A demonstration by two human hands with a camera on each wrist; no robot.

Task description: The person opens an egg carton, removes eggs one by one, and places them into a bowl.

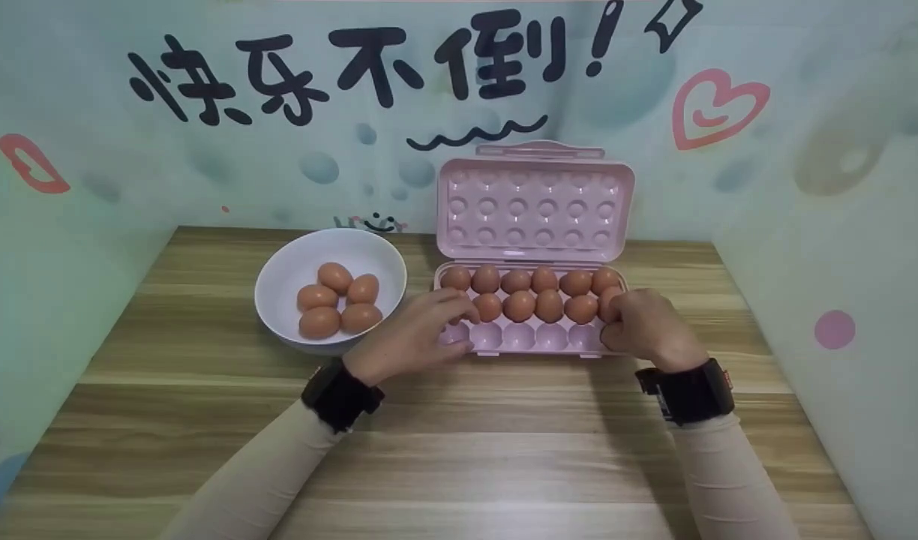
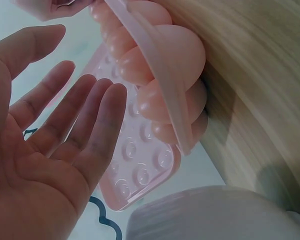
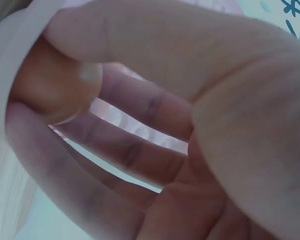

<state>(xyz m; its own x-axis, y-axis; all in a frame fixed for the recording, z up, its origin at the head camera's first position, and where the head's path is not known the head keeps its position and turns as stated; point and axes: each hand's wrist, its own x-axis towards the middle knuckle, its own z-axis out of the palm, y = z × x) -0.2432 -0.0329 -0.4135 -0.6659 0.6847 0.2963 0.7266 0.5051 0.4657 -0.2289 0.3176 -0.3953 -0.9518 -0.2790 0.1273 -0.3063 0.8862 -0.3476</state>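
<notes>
A pink egg carton [image 1: 517, 336] lies on the table with its lid [image 1: 534, 247] raised against the back wall. Brown eggs fill its back and middle rows, while front-row cups show bare. At the right end of the middle row, my right hand [image 1: 650, 330] grips an egg [image 3: 60, 82] between thumb and fingers, low in the carton by the rim. My left hand [image 1: 418, 330] hovers over the carton's left end, fingers spread and loosely bent, palm free of anything in the left wrist view. It partly covers the leftmost cups and the egg there.
Left of the carton stands a white bowl [image 1: 283, 274] holding several brown eggs [image 1: 334, 278], close to my left wrist. The wooden table [image 1: 459, 465] meets printed wall sheets [image 1: 279, 172] at its back and sides.
</notes>
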